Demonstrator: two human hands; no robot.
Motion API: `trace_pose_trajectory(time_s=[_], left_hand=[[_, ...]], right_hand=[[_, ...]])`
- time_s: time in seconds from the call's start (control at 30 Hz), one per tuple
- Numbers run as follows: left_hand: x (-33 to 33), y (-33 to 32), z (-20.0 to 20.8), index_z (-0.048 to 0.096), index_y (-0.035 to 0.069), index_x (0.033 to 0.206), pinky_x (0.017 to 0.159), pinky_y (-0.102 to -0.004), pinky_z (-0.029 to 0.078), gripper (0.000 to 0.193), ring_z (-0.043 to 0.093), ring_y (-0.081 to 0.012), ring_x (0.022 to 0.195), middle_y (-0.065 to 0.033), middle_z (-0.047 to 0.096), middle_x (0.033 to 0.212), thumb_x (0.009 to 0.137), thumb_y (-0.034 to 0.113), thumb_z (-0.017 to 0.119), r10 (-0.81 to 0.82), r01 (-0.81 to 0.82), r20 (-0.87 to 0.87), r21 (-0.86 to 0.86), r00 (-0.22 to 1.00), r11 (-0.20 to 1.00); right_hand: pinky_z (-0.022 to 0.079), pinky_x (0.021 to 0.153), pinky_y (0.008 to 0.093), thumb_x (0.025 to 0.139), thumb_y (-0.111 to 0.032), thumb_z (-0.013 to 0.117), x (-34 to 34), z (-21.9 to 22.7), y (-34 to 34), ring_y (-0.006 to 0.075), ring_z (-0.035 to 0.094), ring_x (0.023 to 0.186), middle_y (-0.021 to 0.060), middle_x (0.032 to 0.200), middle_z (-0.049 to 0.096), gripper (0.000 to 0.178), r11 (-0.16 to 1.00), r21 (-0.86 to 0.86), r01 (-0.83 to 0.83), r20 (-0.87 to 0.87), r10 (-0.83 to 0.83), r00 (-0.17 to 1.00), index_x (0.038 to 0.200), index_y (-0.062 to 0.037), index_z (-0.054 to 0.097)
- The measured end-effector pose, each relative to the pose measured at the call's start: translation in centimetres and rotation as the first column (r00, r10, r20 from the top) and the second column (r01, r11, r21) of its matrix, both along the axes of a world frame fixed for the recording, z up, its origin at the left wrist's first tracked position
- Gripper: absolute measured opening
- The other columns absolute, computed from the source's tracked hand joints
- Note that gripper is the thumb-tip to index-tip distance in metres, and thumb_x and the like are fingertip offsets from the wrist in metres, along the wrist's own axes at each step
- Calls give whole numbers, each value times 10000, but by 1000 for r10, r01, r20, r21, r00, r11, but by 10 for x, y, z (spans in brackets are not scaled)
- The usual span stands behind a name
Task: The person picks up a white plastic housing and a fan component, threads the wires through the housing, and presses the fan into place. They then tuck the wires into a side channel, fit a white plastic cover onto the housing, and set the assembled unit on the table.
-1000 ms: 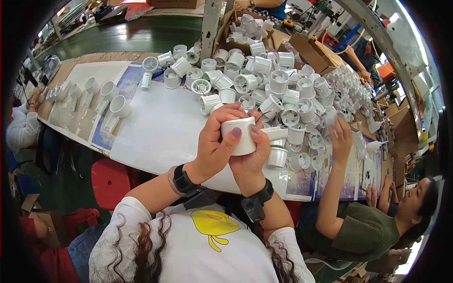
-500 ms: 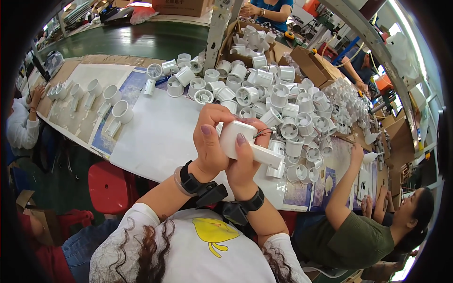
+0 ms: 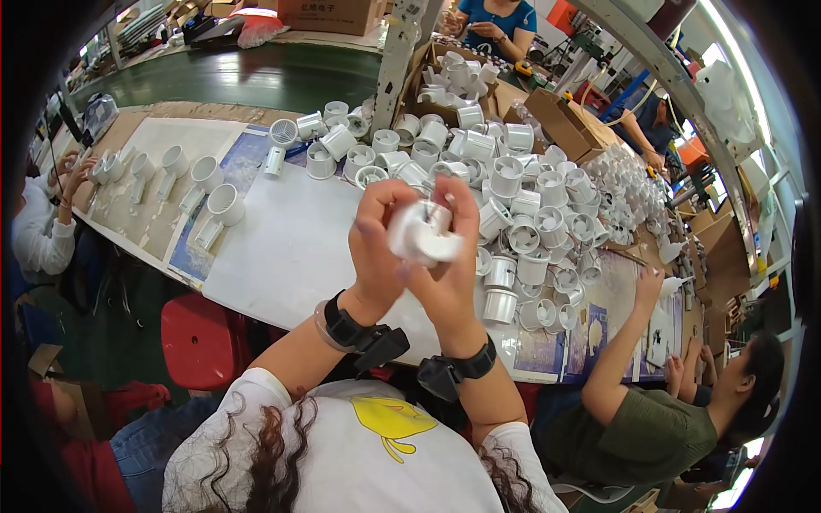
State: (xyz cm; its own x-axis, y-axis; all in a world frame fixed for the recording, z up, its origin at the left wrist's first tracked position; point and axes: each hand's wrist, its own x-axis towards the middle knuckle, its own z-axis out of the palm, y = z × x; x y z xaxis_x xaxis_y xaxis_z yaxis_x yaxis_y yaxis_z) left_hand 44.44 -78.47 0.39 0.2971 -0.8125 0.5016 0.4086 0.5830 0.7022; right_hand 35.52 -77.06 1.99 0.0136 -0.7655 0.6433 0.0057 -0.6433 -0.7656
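Note:
Above the white work surface (image 3: pixel 291 248), both of my hands grip a white plastic housing (image 3: pixel 421 238). Motion blurs it; a rounded body and a curved lower edge show. My left hand (image 3: pixel 376 244) closes on its left side, and my right hand (image 3: pixel 456 269) wraps its right side, fingertips near the top. Just beyond my hands lies a heap of similar white cylindrical housings (image 3: pixel 505 175), several with open ends showing inner parts. To the left, a row of cup-shaped white pieces with block-like arms includes one white piece (image 3: pixel 224 205) near the edge.
A painted metal post (image 3: pixel 397 64) rises behind the heap. Beyond it are a green conveyor belt (image 3: pixel 231 77) and a cardboard box (image 3: pixel 564 124). A red stool (image 3: pixel 203 342) stands at the left. A co-worker in a green shirt (image 3: pixel 654 432) reaches over the table at right.
My hands have tilted and turned the housing, and its straight arm no longer shows pointing right. My right hand has shifted slightly right. A person across the table now has both hands raised together.

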Motion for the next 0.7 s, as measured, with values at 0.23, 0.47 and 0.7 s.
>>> trace_pose_trajectory(time_s=[0.23, 0.47, 0.7], left_hand=[[7, -9, 0, 459, 61, 1249, 1032, -402, 402, 869, 511, -226, 1160, -89, 544, 1160, 836, 805, 283, -526, 537, -503, -138, 686, 832], [1, 6, -17, 391, 58, 1296, 1070, -407, 365, 692, 450, -248, 1262, -99, 466, 1326, 898, 615, 491, -528, 504, -245, -157, 813, 849], [-9, 11, -6, 425, 84, 1210, 1022, -372, 388, 465, 476, -214, 1164, -90, 479, 1229, 786, 194, 579, -575, 591, -394, -92, 717, 801]], right_hand=[[335, 1058, 403, 715, -344, 815, -24, -6, -5, 277, 423, 1263, 157, 1374, 425, 839, 989, -135, 59, -364, -105, 925, 1355, -12, 386], [333, 1048, 404, 713, -232, 782, -31, 11, 1, 299, 491, 1168, 133, 1245, 528, 624, 987, -144, -68, -379, 8, 925, 1230, -27, 498], [324, 1051, 400, 823, -105, 602, -16, -7, 2, 275, 427, 1228, 159, 1287, 457, 516, 984, -71, -164, -98, 157, 983, 1293, -21, 404]])
